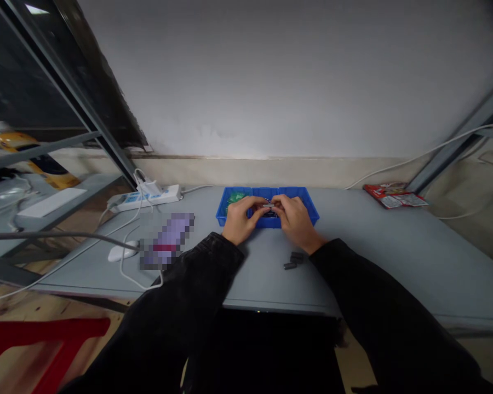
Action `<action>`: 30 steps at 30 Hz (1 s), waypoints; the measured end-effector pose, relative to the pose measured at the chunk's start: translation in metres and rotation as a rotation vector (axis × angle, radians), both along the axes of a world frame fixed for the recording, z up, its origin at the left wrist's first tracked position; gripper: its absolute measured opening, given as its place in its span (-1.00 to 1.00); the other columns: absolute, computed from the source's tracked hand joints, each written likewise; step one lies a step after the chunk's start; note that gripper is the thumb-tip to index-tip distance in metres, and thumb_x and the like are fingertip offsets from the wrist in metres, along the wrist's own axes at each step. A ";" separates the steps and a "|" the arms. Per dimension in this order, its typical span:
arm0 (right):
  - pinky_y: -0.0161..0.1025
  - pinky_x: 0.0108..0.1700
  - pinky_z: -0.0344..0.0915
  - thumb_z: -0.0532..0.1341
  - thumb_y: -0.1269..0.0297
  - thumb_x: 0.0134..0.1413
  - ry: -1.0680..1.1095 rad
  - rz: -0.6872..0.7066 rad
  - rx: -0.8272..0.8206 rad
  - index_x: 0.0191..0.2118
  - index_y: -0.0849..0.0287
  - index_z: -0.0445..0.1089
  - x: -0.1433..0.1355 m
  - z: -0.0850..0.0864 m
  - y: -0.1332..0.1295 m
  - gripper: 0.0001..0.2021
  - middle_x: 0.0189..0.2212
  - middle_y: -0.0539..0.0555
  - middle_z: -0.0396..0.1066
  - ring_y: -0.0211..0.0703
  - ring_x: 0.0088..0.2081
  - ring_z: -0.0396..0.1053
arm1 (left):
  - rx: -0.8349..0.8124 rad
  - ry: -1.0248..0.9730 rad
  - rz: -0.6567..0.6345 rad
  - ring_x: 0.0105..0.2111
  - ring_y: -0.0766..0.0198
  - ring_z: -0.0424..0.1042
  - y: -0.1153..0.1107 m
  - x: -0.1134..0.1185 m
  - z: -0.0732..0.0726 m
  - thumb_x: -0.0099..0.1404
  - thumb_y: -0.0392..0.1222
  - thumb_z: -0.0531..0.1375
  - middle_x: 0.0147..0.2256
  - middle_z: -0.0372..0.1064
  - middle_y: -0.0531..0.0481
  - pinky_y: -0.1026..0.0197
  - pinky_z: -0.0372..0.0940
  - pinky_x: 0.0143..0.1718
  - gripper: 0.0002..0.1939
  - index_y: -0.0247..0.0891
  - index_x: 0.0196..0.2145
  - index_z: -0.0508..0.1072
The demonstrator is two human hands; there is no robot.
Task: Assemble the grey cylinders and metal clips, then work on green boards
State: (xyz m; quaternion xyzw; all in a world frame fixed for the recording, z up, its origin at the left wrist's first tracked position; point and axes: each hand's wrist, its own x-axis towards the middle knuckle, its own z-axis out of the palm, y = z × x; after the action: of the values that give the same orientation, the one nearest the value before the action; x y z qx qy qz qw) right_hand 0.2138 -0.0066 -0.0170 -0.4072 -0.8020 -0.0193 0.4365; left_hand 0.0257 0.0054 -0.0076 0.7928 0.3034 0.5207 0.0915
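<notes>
Above a blue divided tray [309,208], my left hand [241,220] and my right hand [294,220] meet fingertip to fingertip. Between them they pinch a small grey cylindrical piece [268,206], which lies sideways. Green items [235,199] fill part of the tray's left compartment. Small dark items lie in the middle compartment, mostly hidden by my fingers. Several dark grey cylindrical pieces [296,255] rest on the table below my right hand, near my right sleeve.
On the grey table [394,257], a pixelated phone [173,235], a white charger [121,250] with cables and a white power strip [164,195] lie at left. A red packet [394,196] is at right. A bottle [45,161] stands tilted at far left.
</notes>
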 end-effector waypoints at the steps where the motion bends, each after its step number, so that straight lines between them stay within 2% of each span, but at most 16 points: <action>1: -0.10 -0.13 0.15 0.02 0.27 0.41 -0.012 -0.005 0.004 -0.14 0.11 0.34 0.000 0.000 0.000 -0.83 -0.24 0.09 0.51 -0.04 -0.22 0.42 | 0.003 0.003 -0.004 -0.39 0.30 0.49 0.000 0.000 0.000 0.37 -0.10 0.27 -0.33 0.55 -0.03 0.21 0.42 -0.25 -0.80 -0.26 -0.15 0.56; 4: -0.10 -0.13 0.15 -0.01 0.23 0.44 -0.028 -0.005 0.007 -0.19 0.11 0.35 0.000 0.001 -0.001 -0.77 -0.26 0.08 0.51 -0.05 -0.23 0.41 | 0.009 0.006 -0.006 -0.38 0.30 0.49 0.001 -0.001 0.000 0.37 -0.10 0.28 -0.34 0.55 -0.02 0.23 0.41 -0.24 -0.81 -0.26 -0.15 0.56; 9: -0.10 -0.07 0.18 0.08 0.25 0.40 0.010 0.026 0.017 -0.04 0.10 0.34 -0.001 0.000 -0.002 -0.85 -0.21 0.07 0.52 -0.06 -0.19 0.43 | -0.004 -0.002 0.011 -0.39 0.31 0.49 0.002 -0.001 -0.001 0.37 -0.13 0.29 -0.35 0.54 -0.01 0.23 0.41 -0.25 -0.84 -0.25 -0.16 0.57; 12: -0.09 -0.08 0.17 0.07 0.27 0.40 -0.022 0.015 0.044 -0.10 0.09 0.36 0.003 0.004 0.001 -0.86 -0.24 0.07 0.51 -0.05 -0.19 0.43 | -0.002 0.006 0.000 -0.37 0.30 0.50 0.000 -0.001 0.001 0.37 -0.13 0.28 -0.32 0.56 -0.03 0.22 0.40 -0.24 -0.83 -0.25 -0.15 0.57; 14: -0.07 -0.05 0.15 0.06 0.28 0.39 0.008 -0.046 0.080 -0.12 0.08 0.38 0.012 0.008 0.005 -0.84 -0.22 0.09 0.51 -0.03 -0.16 0.43 | 0.005 0.002 0.003 -0.35 0.29 0.50 -0.002 -0.001 0.004 0.40 -0.14 0.25 -0.29 0.57 -0.04 0.20 0.40 -0.23 -0.84 -0.25 -0.17 0.57; 16: -0.03 -0.02 0.13 0.09 0.29 0.36 0.102 -0.171 0.124 -0.12 0.09 0.40 0.025 0.013 0.011 -0.86 -0.20 0.11 0.51 0.00 -0.15 0.41 | -0.001 -0.003 -0.005 -0.37 0.30 0.48 -0.005 0.000 0.005 0.41 -0.13 0.23 -0.30 0.57 -0.05 0.21 0.39 -0.25 -0.82 -0.27 -0.22 0.58; 19: 0.01 -0.03 0.08 0.17 0.28 0.29 0.186 -0.384 0.136 -0.17 0.13 0.44 0.050 0.014 0.023 -0.88 -0.25 0.14 0.51 0.03 -0.22 0.36 | -0.086 0.077 -0.125 -0.51 0.37 0.39 -0.010 0.003 0.004 0.39 -0.07 0.24 -0.42 0.52 -0.01 0.28 0.32 -0.41 -0.77 -0.30 -0.27 0.58; 23: 0.01 -0.07 0.00 0.23 0.29 0.21 0.086 -0.458 0.043 -0.29 0.14 0.50 0.071 0.000 0.039 -0.90 -0.43 0.12 0.50 0.02 -0.29 0.29 | -0.223 0.369 -0.339 -0.65 0.42 0.22 -0.018 0.008 -0.001 0.30 0.06 0.31 -0.65 0.28 0.14 0.33 0.14 -0.55 -0.68 -0.28 -0.38 0.58; 26: 0.01 -0.06 -0.07 0.23 0.28 0.19 0.008 -0.520 -0.086 -0.33 0.15 0.52 0.072 -0.009 0.044 -0.86 -0.45 0.13 0.51 0.05 -0.24 0.29 | -0.292 0.507 -0.412 -0.64 0.42 0.25 -0.025 0.011 -0.003 0.24 0.14 0.34 -0.65 0.26 0.16 0.33 0.11 -0.54 -0.62 -0.28 -0.37 0.57; 30: 0.01 -0.03 -0.14 0.17 0.32 0.20 -0.084 -0.609 -0.216 -0.26 0.14 0.56 0.065 -0.011 0.042 -0.82 -0.33 0.15 0.54 0.09 -0.10 0.27 | -0.378 0.610 -0.457 -0.59 0.42 0.30 -0.032 0.014 -0.004 0.13 0.24 0.38 -0.61 0.32 0.14 0.33 0.10 -0.51 -0.54 -0.28 -0.39 0.54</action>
State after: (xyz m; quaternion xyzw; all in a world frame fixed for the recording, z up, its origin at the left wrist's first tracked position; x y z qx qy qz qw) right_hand 0.2788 0.0355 -0.0283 -0.6714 -0.6580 -0.0806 0.3313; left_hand 0.0400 -0.0271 -0.0119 0.9267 0.2232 0.1637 0.2543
